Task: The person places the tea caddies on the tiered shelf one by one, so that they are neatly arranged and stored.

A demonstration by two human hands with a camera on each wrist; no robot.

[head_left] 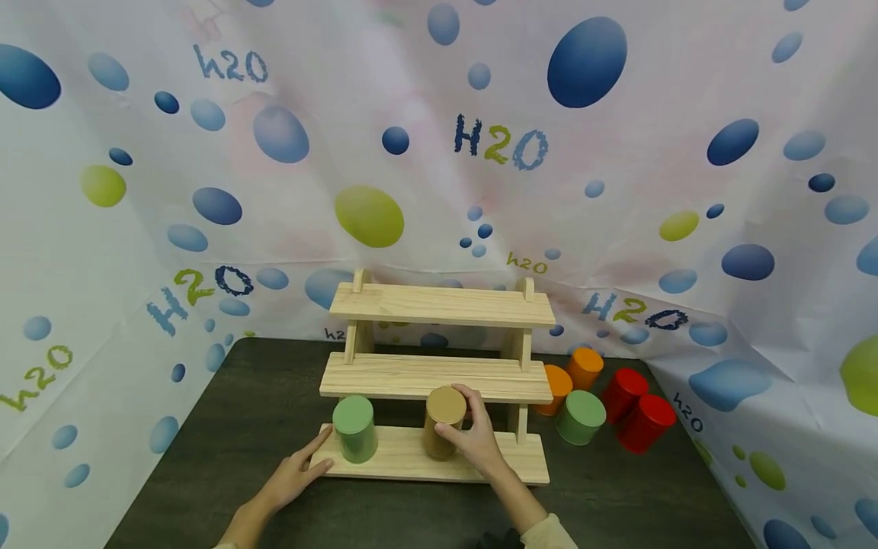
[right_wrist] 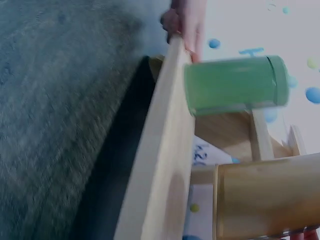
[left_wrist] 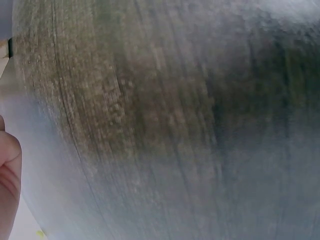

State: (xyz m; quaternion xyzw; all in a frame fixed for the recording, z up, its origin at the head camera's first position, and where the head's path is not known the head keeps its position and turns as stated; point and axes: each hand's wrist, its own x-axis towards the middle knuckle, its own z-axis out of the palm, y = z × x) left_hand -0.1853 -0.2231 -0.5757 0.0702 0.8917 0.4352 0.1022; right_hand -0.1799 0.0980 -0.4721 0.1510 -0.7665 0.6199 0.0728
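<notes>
- Curling round the upper part of the tan canister [head_left: 443,422], the right hand [head_left: 475,438] grips it with fingers over the far side of the lid and thumb on the near side.
- That canister stands upright on the bottom board of the wooden stepped shelf [head_left: 439,305], near its middle; the right wrist view shows its side [right_wrist: 267,197] against the board's edge.
- Flat and relaxed, the left hand [head_left: 296,476] rests on the dark table [head_left: 226,450], its straight fingertips touching the shelf's front left corner.
- Just beside those fingertips a green canister [head_left: 355,428] stands upright on the same bottom board, left of the tan one and apart from it.
- The left wrist view is blurred; it seems to show only table grain and a bit of finger at the edge.
- Right of the shelf, on the table, lie two orange canisters [head_left: 572,375], another green one [head_left: 580,417] and two red ones [head_left: 636,409], bunched close together.
- A bubble-printed cloth [head_left: 480,145] hangs behind and at both sides.
</notes>
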